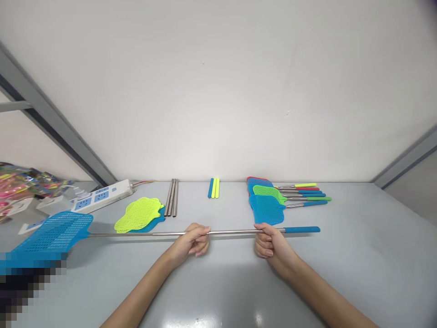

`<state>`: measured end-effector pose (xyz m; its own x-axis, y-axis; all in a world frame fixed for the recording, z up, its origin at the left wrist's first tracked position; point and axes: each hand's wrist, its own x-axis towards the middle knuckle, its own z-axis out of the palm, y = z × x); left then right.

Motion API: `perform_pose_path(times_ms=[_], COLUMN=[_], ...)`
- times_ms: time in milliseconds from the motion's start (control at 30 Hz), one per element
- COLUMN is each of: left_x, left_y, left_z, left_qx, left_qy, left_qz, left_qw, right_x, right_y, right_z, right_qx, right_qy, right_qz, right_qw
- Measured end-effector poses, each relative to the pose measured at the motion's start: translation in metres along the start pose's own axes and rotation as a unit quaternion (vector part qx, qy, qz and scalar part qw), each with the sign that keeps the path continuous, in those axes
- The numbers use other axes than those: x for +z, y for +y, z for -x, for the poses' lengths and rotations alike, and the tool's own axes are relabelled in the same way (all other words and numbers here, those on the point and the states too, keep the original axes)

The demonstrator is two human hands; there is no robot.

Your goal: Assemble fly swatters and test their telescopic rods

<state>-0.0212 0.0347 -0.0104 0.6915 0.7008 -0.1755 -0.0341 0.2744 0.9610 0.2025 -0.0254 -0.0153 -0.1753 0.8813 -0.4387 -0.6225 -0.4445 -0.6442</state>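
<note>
A long fly swatter (232, 232) with a blue mesh head, a thin metal rod and a blue grip lies level across my view, its rod extended. My left hand (191, 243) is closed around the middle of the rod. Close to the blue grip, my right hand (269, 246) is closed on the same rod. The swatter's head points left and partly runs into a blurred-out patch. Behind my right hand lies a pile of finished-looking fly swatters (268, 209) with blue, green and red heads.
Loose mesh heads (139, 214), yellow over blue, lie on the grey table (218, 282) at left. Beside them are metal rods (171, 198), then blue and yellow grips (213, 188). A power strip (102, 196) and colourful packages (27, 187) stand far left. A wall rises behind.
</note>
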Motion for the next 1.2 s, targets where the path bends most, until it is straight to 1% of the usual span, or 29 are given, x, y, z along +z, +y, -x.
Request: perform_pose_path(times_ms=[133,233,400,567,833,1033,1200], left_x=[0.001,0.003,0.004,0.005,0.013,0.017,0.018], left_y=[-0.001,0.0,0.002,0.001,0.001,0.001,0.001], left_z=[-0.002,-0.002,-0.002,-0.003,-0.002,-0.001,-0.001], left_qx=[0.003,0.005,0.006,0.016,0.032,0.035,0.036], left_qy=[0.01,0.016,0.029,0.043,0.069,0.074,0.071], left_qz=[0.001,-0.001,-0.004,-0.015,-0.046,-0.069,-0.08], left_qw=[1.0,1.0,1.0,0.999,0.996,0.994,0.994], right_x=[0.0,0.002,0.001,-0.001,0.006,0.01,0.009], right_y=[0.004,0.005,0.003,0.004,0.007,0.014,0.019], right_z=[-0.001,0.0,-0.001,-0.003,0.003,0.004,0.001], right_qx=[-0.025,-0.042,-0.058,-0.071,-0.064,-0.035,-0.025], right_qy=[-0.005,0.003,0.021,0.012,0.004,-0.031,-0.037], right_qz=[0.015,0.022,0.012,0.004,0.038,0.024,0.025], right_qw=[1.0,0.999,0.998,0.997,0.997,0.999,0.999])
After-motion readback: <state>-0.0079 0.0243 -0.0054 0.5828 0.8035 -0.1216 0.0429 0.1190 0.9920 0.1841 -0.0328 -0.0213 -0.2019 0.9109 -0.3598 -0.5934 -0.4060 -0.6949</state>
